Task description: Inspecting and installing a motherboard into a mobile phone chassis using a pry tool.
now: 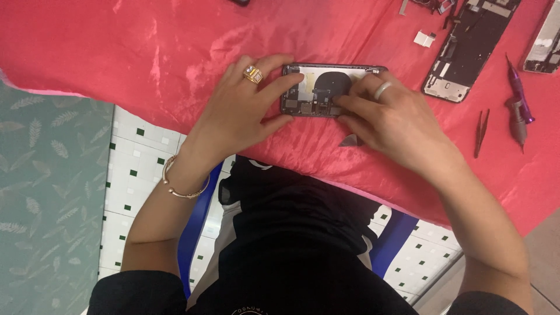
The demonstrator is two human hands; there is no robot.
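Red satin cloth (pixel 116 52) covered the table before me, with green-dotted white floor tiles (pixel 134 169) below. An opened phone housing (pixel 326 88) lay flat on the cloth, its inner parts facing up. My left hand (pixel 242 114) gripped its left end, thumb below and fingers above. My right hand (pixel 394 119) pressed fingertips onto its lower right part. Tweezers (pixel 481 133), a purple tool (pixel 519 105) and another opened phone (pixel 469 46) lay to the right.
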